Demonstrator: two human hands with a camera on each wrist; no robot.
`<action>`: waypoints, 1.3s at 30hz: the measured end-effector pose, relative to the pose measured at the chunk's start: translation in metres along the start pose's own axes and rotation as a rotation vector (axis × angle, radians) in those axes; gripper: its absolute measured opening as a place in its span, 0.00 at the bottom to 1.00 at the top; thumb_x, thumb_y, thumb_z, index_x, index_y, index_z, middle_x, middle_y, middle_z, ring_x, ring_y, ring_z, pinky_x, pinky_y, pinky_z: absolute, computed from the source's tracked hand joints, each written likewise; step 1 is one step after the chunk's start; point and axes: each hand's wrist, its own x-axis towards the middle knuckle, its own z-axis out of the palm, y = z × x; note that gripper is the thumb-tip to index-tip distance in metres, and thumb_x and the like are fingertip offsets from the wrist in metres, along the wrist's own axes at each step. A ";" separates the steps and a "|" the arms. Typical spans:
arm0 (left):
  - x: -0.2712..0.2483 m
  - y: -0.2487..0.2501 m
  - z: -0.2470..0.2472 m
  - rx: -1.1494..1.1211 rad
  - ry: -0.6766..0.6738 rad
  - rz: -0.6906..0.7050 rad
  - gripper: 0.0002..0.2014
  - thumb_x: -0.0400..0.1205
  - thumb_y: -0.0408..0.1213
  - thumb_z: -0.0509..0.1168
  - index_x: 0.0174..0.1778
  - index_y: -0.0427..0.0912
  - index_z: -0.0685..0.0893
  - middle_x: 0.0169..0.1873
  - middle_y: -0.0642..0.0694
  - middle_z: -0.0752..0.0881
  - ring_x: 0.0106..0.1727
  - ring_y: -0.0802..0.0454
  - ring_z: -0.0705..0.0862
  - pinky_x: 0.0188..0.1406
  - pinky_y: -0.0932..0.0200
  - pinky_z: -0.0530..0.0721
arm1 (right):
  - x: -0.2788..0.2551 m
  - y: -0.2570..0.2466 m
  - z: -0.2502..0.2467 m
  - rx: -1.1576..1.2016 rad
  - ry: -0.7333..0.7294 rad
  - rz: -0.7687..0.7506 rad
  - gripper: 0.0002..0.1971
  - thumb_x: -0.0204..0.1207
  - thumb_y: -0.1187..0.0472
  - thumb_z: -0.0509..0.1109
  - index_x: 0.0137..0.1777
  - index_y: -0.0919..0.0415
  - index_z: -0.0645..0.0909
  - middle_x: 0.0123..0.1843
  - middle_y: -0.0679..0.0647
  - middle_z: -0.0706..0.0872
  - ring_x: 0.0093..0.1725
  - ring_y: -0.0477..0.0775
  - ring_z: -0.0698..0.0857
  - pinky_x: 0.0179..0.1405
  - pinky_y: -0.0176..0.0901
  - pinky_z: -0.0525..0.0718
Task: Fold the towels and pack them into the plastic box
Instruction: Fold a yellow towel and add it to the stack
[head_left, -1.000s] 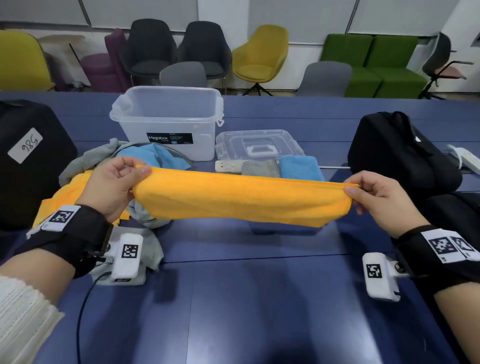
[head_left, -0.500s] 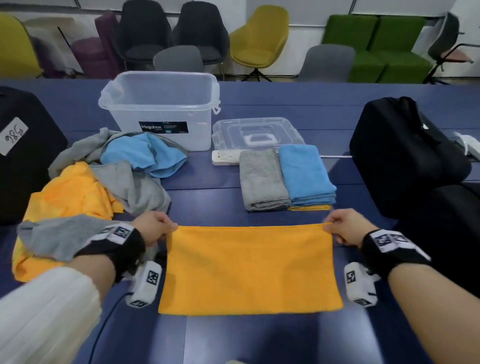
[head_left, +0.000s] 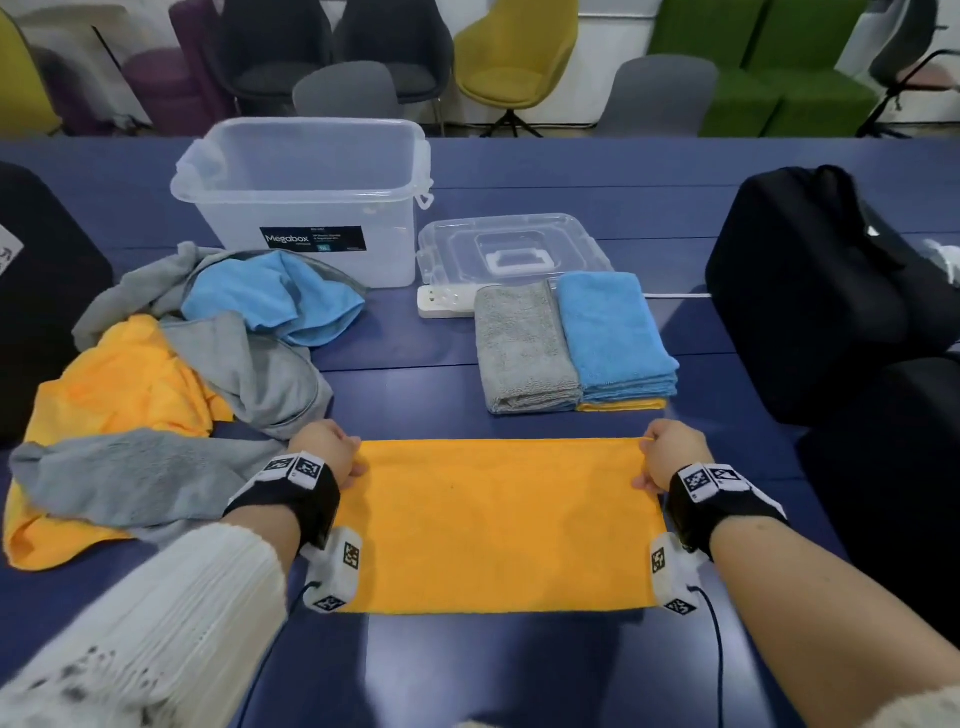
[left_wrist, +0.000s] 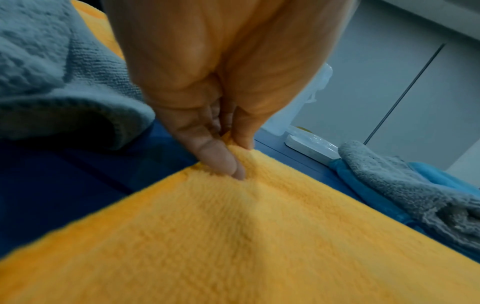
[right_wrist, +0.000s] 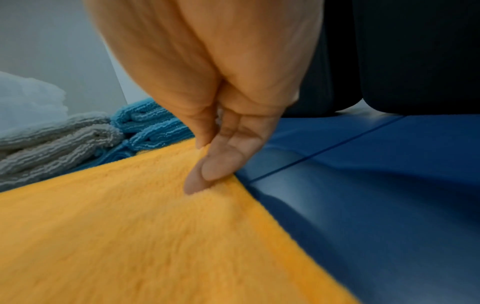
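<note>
An orange towel (head_left: 498, 525) lies flat on the blue table (head_left: 519, 670) in front of me. My left hand (head_left: 332, 452) pinches its far left corner, thumb on top (left_wrist: 223, 162). My right hand (head_left: 670, 454) pinches the far right corner (right_wrist: 207, 170). Behind the towel lie a folded grey towel (head_left: 522, 353) and a folded blue towel (head_left: 613, 338) on a folded orange one. The clear plastic box (head_left: 311, 197) stands open at the back left, its lid (head_left: 514, 249) beside it.
A heap of unfolded grey, blue and orange towels (head_left: 171, 374) lies at the left. A white power strip (head_left: 447, 304) sits by the box. Black bags (head_left: 821, 291) stand at the right and one at the far left (head_left: 41, 291). Chairs line the back.
The orange towel went from stretched in the air to lying flat on the table. Both hands came down and toward me, still holding its far corners.
</note>
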 end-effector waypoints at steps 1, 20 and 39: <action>0.004 -0.001 -0.001 0.057 0.008 0.030 0.09 0.83 0.34 0.63 0.36 0.38 0.76 0.36 0.34 0.88 0.39 0.38 0.89 0.46 0.41 0.89 | 0.002 -0.002 0.002 -0.042 0.009 0.013 0.09 0.77 0.69 0.69 0.55 0.61 0.77 0.42 0.60 0.87 0.40 0.57 0.90 0.44 0.57 0.90; -0.082 0.007 0.075 1.047 -0.500 0.753 0.71 0.57 0.74 0.71 0.82 0.49 0.31 0.82 0.55 0.31 0.83 0.46 0.30 0.77 0.25 0.42 | -0.092 -0.038 0.084 -0.770 -0.300 -0.835 0.69 0.57 0.19 0.64 0.83 0.62 0.31 0.84 0.53 0.30 0.83 0.55 0.31 0.83 0.57 0.37; -0.050 -0.033 -0.005 1.193 -0.471 0.583 0.83 0.34 0.84 0.59 0.72 0.47 0.16 0.75 0.49 0.19 0.78 0.44 0.23 0.79 0.42 0.34 | -0.056 0.052 -0.008 -0.890 -0.359 -0.546 0.77 0.31 0.13 0.49 0.73 0.58 0.16 0.78 0.45 0.20 0.77 0.49 0.24 0.77 0.65 0.26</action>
